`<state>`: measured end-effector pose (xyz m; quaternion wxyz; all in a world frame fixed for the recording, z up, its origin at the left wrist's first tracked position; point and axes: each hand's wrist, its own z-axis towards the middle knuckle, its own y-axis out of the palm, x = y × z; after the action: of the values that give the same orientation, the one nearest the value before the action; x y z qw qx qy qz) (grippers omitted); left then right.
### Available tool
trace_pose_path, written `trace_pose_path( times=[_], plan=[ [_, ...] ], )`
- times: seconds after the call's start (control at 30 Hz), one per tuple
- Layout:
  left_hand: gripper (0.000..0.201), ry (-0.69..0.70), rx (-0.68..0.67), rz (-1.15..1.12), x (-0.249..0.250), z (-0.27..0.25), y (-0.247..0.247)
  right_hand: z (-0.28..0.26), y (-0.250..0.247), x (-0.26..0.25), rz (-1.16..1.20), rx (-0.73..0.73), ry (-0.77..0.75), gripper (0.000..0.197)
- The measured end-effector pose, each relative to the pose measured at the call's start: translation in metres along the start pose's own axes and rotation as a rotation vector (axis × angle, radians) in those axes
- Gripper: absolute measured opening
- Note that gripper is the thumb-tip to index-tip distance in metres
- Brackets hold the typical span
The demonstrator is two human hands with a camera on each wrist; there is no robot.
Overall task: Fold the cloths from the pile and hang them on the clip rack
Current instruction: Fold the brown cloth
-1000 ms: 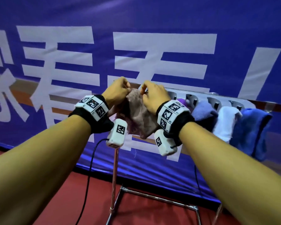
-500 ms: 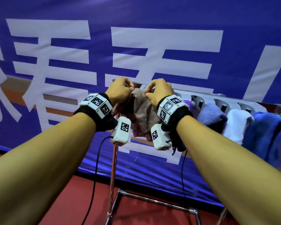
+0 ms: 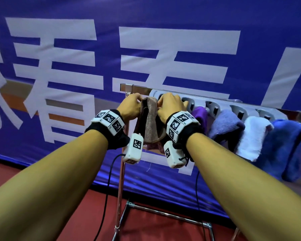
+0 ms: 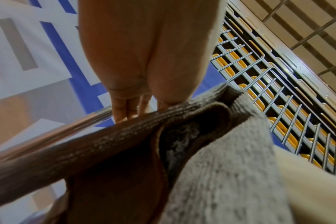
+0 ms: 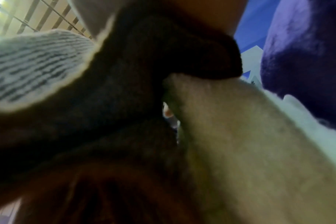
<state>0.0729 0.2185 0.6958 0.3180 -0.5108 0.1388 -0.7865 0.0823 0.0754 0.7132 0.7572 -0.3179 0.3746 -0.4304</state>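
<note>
A folded brown cloth [image 3: 150,124] hangs between my hands at the left end of the clip rack [image 3: 214,106]. My left hand [image 3: 131,106] pinches its top edge from the left, and my right hand [image 3: 170,106] pinches it from the right, just under the first clip. In the left wrist view the left hand's fingers [image 4: 125,109] curl over the brown cloth [image 4: 109,141] beside the chrome bar [image 4: 54,133]. The right wrist view is blurred and filled by the brown cloth [image 5: 144,75]. The clip behind my hands is hidden.
Further right on the rack hang a purple cloth [image 3: 199,115], a lavender cloth [image 3: 224,124], a white cloth [image 3: 254,136] and a blue cloth [image 3: 285,146]. The rack's chrome post [image 3: 120,188] stands on red floor [image 3: 146,226] before a blue banner [image 3: 146,49].
Both hands have kept hold of the brown cloth and raised its top edge closer to the rack's first clip. The cloth now hangs narrower between them.
</note>
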Motion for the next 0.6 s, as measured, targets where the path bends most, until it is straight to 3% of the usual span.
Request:
trace_pose_path(
  times=[0.07, 0.17, 0.37, 0.6],
  plan=[
    [0.021, -0.018, -0.004, 0.044, -0.006, 0.001, -0.004, -0.003, -0.001, -0.001, -0.034, 0.012, -0.021, 0.011],
    [0.019, -0.054, -0.008, 0.063, -0.008, -0.002, -0.007, -0.009, -0.003, -0.002, -0.143, -0.001, -0.083, 0.018],
    [0.033, -0.063, 0.078, 0.159, 0.002, -0.015, -0.008, -0.018, 0.004, -0.002, -0.348, -0.040, -0.192, 0.044],
    [0.011, -0.066, 0.004, 0.166, 0.003, -0.019, -0.012, -0.026, 0.004, 0.001, -0.446, -0.119, -0.239, 0.035]
  ],
)
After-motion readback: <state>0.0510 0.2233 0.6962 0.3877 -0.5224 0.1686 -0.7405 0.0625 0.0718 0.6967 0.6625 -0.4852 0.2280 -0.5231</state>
